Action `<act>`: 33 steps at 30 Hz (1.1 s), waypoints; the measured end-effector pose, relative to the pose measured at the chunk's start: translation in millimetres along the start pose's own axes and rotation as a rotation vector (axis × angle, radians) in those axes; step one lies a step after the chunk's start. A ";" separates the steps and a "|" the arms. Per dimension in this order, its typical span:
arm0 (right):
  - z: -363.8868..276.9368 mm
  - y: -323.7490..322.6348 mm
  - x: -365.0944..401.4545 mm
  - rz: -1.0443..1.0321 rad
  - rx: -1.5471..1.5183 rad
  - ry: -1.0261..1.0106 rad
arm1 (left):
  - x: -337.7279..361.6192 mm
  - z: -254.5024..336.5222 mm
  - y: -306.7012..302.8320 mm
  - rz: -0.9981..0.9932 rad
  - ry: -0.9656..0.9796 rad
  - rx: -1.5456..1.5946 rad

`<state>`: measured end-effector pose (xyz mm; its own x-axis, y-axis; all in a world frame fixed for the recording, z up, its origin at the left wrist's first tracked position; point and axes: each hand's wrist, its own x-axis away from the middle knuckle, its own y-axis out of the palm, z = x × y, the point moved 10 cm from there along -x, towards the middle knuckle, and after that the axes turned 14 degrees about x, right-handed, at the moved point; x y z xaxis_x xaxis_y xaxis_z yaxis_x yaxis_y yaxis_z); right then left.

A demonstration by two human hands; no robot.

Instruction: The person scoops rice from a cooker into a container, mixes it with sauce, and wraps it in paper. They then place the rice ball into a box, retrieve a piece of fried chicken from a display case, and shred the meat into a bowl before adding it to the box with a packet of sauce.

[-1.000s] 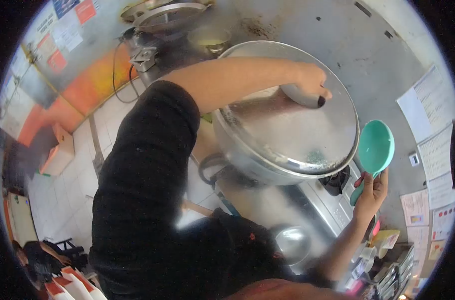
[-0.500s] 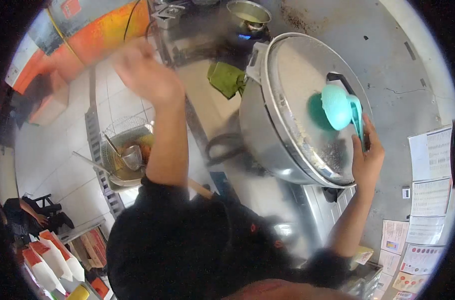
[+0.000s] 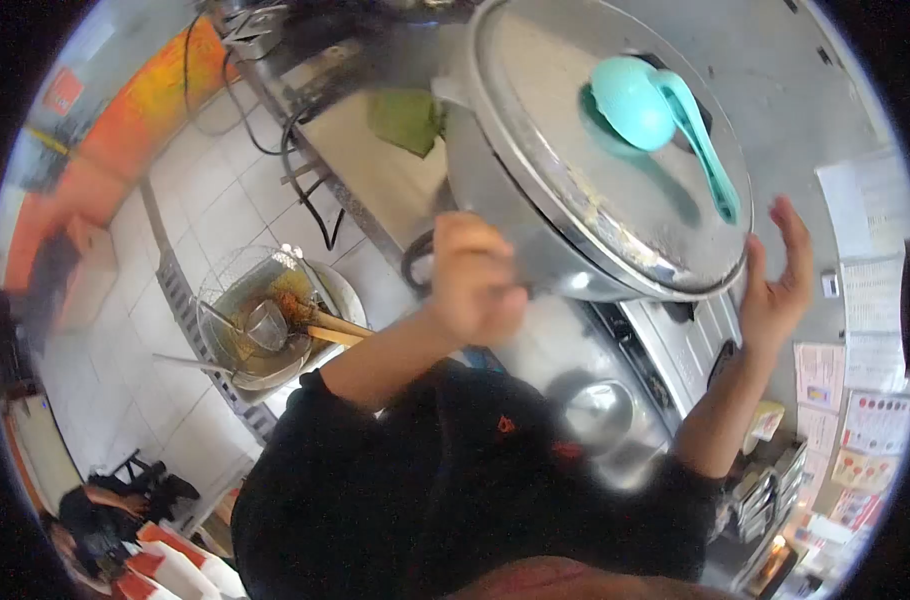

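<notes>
A large silver pot (image 3: 535, 230) with a metal lid (image 3: 575, 140) stands ahead. On the lid, a turquoise ladle (image 3: 635, 105) lies with its handle towards the lower right. My right hand (image 3: 780, 285) is just beyond the lid's right edge, fingers apart, holding nothing. My left hand (image 3: 475, 280) is in front of the pot's lower left side; its fingers are curled and blurred, and whether it holds anything is hidden. Near that hand, a dark loop handle (image 3: 417, 262) shows at the pot's side.
At the left, a basin (image 3: 345, 290) holds a wire basket, a metal scoop (image 3: 265, 325) and wooden handles (image 3: 335, 328). A green cloth (image 3: 405, 120) lies left of the pot. A metal bowl (image 3: 597, 412) is below it. At the lower left, a person (image 3: 110, 505) is partly visible.
My right hand has let go of the ladle, which now rests on the lid. My left hand has come down and right from the upper left, its fingers now curled. The view has shifted.
</notes>
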<state>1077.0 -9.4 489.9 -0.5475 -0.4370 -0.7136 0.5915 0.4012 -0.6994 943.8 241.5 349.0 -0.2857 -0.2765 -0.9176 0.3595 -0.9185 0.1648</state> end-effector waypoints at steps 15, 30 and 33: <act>125.5 -232.5 709.4 0.196 0.548 2.220 | 166.0 14.4 139.4 -0.468 -0.241 0.586; 80.6 -184.6 758.9 0.867 -0.379 1.855 | 328.4 292.6 368.0 -1.064 -0.566 0.908; 28.7 -269.9 804.4 0.992 -0.701 1.870 | 381.2 333.6 406.5 -0.806 -0.949 0.917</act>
<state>493.9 -492.2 105.7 -0.3217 0.8837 0.3400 0.9426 0.2650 0.2032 684.7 -331.5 186.8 -0.6972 0.6148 -0.3687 -0.7104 -0.6616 0.2403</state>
